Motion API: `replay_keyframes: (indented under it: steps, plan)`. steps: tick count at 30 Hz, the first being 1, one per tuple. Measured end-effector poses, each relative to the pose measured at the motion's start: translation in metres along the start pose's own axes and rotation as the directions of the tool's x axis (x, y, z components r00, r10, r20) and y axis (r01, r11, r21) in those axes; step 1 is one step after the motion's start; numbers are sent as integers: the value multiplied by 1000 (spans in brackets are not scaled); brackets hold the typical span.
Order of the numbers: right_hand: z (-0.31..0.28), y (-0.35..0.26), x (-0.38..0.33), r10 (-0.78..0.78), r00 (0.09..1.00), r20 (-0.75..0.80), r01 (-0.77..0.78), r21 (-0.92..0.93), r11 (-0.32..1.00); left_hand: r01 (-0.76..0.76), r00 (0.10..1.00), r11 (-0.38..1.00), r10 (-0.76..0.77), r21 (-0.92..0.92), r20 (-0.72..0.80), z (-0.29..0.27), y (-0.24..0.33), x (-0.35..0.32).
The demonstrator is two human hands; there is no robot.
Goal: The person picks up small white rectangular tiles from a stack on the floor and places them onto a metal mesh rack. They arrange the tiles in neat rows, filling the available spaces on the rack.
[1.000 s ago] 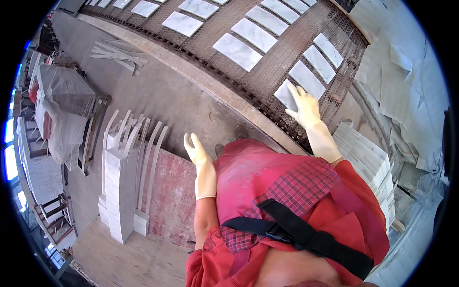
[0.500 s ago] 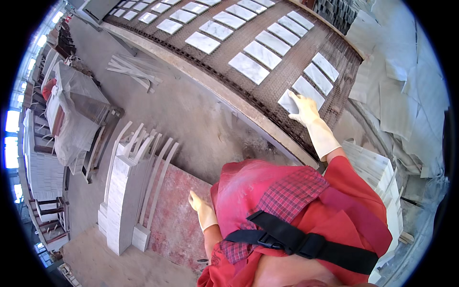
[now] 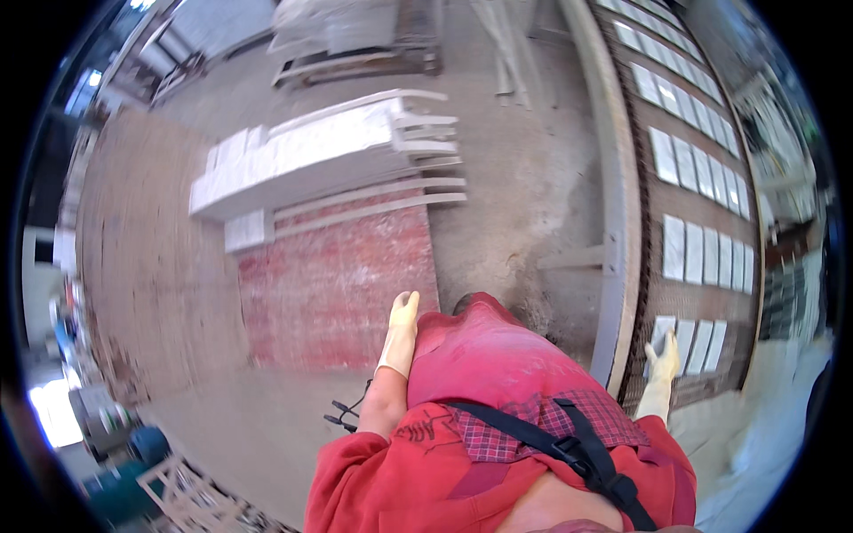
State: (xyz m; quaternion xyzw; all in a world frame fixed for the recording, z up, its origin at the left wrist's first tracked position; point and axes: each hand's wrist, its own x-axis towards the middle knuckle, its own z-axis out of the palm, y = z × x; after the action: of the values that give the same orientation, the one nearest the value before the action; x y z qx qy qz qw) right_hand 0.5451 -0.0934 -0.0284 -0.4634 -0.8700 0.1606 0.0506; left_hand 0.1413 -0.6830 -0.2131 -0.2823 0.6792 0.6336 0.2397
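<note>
White stack (image 3: 302,160): I saw it just past the red board (image 3: 346,298).
Left hand (image 3: 403,322): it was beside the red apron (image 3: 498,355), fingers straight and loosely apart from any grip.
Right hand (image 3: 662,358): its fingers were on a white tile (image 3: 664,325); I couldn't tell if they gripped it.
Tile's spot: brown belt (image 3: 693,302), left end of the nearest row.

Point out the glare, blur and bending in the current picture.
Head view: a bright patch at lower left is blown out to white; head view: the brown boarding looks smeared, perhaps by camera motion; head view: the conveyor's pale side beam bows, and the corners go black; head view: the right hand looks slightly soft.
</note>
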Motion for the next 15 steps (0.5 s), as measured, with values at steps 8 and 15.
replay_keyframes:
  steps: [8,15]
  plan:
    - [-26,40,27,13,982,189,-4,-49,999,207,955,977,-213,-51,-204,-60,-48,-8]
    - [-95,-106,150,39,947,318,185,-642,744,215,881,957,-276,-196,-383,-74,-74,13]
